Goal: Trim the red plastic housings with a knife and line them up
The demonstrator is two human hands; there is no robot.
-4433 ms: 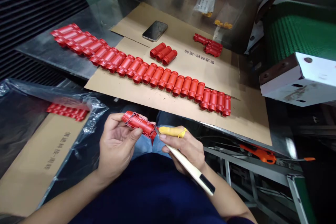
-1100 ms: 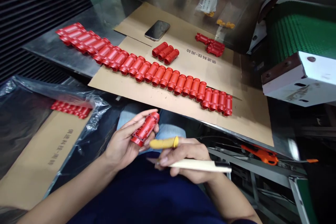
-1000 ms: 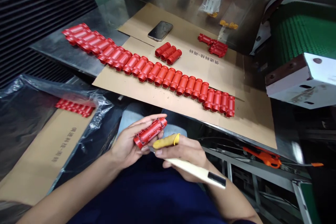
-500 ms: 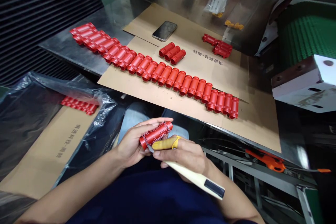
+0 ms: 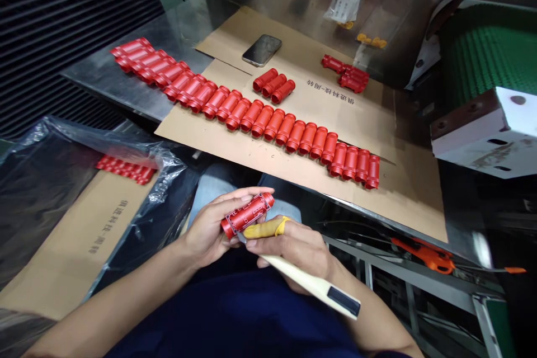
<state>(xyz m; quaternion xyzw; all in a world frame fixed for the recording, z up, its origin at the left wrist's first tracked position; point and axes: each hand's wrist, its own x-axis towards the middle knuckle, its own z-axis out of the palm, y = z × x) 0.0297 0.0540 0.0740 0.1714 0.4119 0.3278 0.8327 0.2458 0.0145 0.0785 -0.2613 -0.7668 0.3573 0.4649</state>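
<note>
My left hand (image 5: 210, 229) is wrapped round a red plastic half-cylinder part (image 5: 247, 215), its pale-edged inner face turned up toward me. In my right hand (image 5: 293, 246) is a knife (image 5: 312, 286) with a cream handle and a black inset near its butt end. The short blade meets the near lower edge of the red part. A yellow finger cover sits on my right index finger, which lies along the knife close to the part. Both hands are above my lap, in front of the table edge.
A long row of red parts (image 5: 274, 126) crosses cardboard (image 5: 406, 201) on the metal table. Behind it lie three red parts (image 5: 273, 85), a phone (image 5: 262, 50) and a red cluster (image 5: 346, 74). At left, a plastic-lined box (image 5: 104, 235) holds red parts. Orange-handled scissors (image 5: 428, 256) lie lower right.
The red part has shifted very slightly left and turned a little, showing more of its inner face. The knife stays at its near edge.
</note>
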